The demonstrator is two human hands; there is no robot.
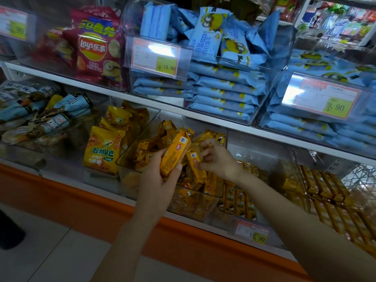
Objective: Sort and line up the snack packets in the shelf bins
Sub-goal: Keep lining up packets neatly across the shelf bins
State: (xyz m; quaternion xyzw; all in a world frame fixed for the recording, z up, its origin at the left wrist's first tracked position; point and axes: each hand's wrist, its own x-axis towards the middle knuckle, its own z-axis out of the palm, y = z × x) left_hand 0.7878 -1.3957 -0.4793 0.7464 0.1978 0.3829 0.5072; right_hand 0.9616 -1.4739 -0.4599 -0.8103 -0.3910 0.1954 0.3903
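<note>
Shop shelf [162, 106], clear bin [138, 139] of jumbled packets. Your left hand [160, 180] clamped one packet [175, 155]; right hand [218, 159] pinched second packet [193, 158]. Looked light, slick, brittle inside: you needed gentle long-edge hold.

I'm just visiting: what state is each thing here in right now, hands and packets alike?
Left hand: grips an orange packet, held above the bin.
Right hand: fingers pinch a second orange packet.
Orange packets in clear bin: jumbled, not lined up.
Blue packets: lower ones stacked flat, top ones loose.
Red chip bag: standing upright.
</note>
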